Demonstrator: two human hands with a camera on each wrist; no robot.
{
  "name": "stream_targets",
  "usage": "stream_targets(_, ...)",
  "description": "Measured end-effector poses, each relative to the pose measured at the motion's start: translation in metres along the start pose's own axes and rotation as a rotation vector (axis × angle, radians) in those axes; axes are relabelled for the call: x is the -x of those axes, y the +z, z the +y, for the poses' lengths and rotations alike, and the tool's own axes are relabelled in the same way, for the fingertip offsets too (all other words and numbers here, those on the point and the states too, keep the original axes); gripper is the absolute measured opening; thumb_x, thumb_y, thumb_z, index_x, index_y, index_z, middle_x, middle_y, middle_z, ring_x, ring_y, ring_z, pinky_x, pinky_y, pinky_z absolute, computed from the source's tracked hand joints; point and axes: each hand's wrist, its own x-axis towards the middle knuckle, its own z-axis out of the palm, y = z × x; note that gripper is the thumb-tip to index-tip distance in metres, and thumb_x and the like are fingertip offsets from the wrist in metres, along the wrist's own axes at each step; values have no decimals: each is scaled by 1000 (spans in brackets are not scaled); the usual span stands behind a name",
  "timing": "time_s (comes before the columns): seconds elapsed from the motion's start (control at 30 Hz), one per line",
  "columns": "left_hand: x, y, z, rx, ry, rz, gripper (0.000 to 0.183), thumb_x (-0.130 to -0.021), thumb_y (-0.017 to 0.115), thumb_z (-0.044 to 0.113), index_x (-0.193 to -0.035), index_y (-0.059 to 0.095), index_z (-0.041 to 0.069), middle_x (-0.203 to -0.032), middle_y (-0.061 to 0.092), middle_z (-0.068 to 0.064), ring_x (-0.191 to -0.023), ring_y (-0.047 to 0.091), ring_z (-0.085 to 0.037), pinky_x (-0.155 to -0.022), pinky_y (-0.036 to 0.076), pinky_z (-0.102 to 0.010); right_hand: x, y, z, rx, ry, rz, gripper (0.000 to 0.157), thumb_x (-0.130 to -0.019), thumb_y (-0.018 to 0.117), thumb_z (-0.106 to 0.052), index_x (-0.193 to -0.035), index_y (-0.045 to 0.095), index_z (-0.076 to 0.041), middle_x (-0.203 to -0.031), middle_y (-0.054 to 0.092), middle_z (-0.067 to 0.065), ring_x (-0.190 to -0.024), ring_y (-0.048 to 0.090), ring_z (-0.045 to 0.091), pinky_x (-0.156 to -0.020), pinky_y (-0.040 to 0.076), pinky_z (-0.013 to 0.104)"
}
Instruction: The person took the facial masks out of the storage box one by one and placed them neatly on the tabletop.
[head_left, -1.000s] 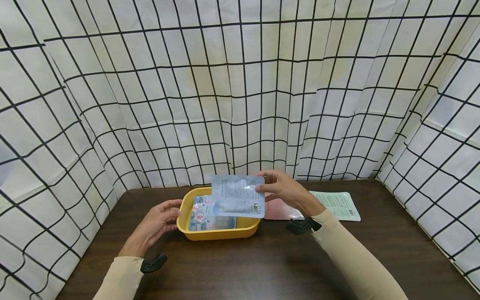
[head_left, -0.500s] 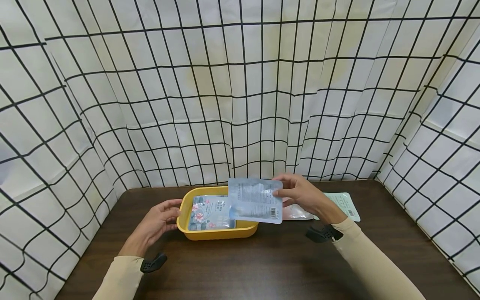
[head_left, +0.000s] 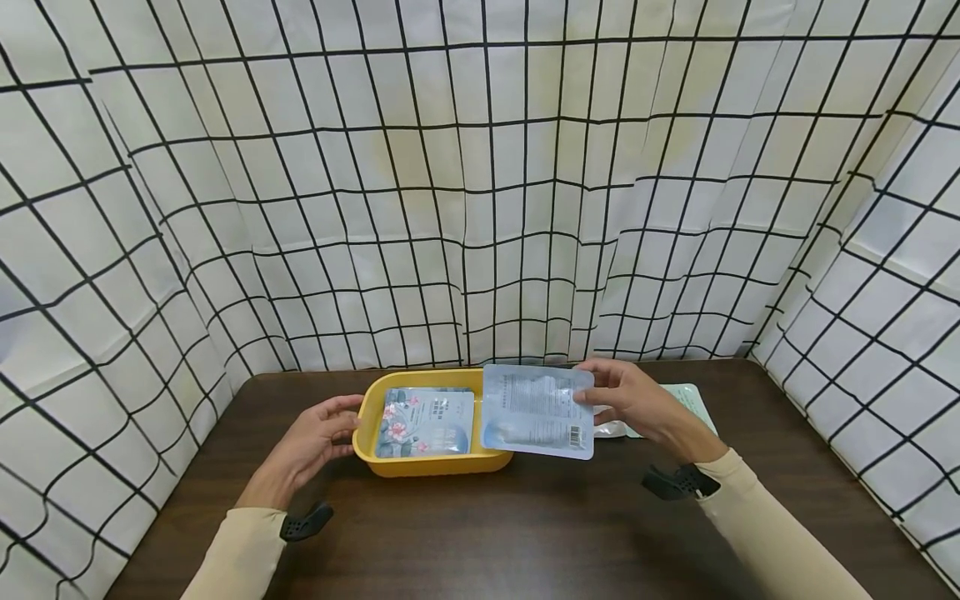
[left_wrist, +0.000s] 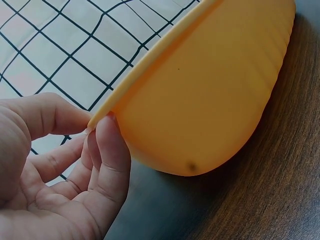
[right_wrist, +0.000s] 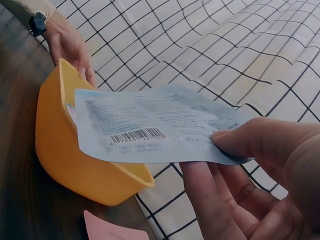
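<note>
My right hand (head_left: 633,404) pinches a pale blue sheet mask packet (head_left: 536,412) by its right edge, thumb on top and fingers below. Small print and a barcode face up on it. The packet is held over the right end of a yellow basin (head_left: 442,468). At the basin's left end, my left hand (head_left: 318,442) pinches the rim between thumb and fingers, as the left wrist view shows up close. Inside the basin lies another blue packet (head_left: 427,423) with pink flowers on its front.
A pale green packet (head_left: 692,404) lies on the dark wooden table (head_left: 480,533), partly behind the right hand. In the right wrist view a pink packet (right_wrist: 112,229) lies beside the basin. A white cloth with black grid lines (head_left: 480,208) surrounds the table's back and sides.
My right hand has moved the pinched packet rightward and slightly down, uncovering more of the flowered packet and hiding most of the pink one. The left hand has stayed at the rim.
</note>
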Motion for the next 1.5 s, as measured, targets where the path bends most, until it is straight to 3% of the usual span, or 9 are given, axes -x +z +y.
stream_targets(0.37, -1, 1, -3, -5, -5, 5, 57, -101, 60, 17, -152, 39, 5, -140, 52, -19, -101, 61, -24, -83, 57, -33, 23, -16, 13, -10, 43, 23, 32, -93, 72, -9, -123, 63, -6, -114, 67, 11, -96, 67, 30, -78, 60, 44)
stream_targets(0.6, -1, 0, -3, -6, 6, 7, 57, -101, 61, 18, -152, 40, 5, -142, 51, -20, -102, 61, -24, -84, 58, -32, 37, -25, 21, 7, 68, 23, 38, -94, 72, -12, -129, 59, -4, -118, 68, 12, -99, 67, 32, -81, 59, 49)
stream_targets(0.87, 0, -1, -2, -6, 7, 8, 56, -101, 61, 18, -152, 40, 5, -137, 54, -19, -101, 61, -24, -83, 58, -32, 50, -33, 38, -23, 102, -47, 44, -96, 69, -11, -135, 55, 1, -118, 69, 12, -100, 70, 29, -81, 60, 46)
stream_targets(1.07, 0, 0, -3, 2, 3, 5, 56, -101, 61, 17, -151, 41, 4, -135, 56, -18, -100, 61, -23, -82, 58, -33, 54, -36, 49, -46, 139, -73, 43, -96, 68, -9, -135, 55, 3, -121, 70, 14, -102, 71, 30, -82, 60, 47)
stream_targets(1.5, 0, 1, -1, 0, 9, 2, 58, -101, 62, 18, -152, 40, 4, -134, 56, -18, -100, 61, -23, -81, 58, -33, 54, -33, 56, 44, 198, -45, 45, -95, 70, -13, -134, 56, 3, -121, 70, 13, -101, 69, 26, -80, 59, 46)
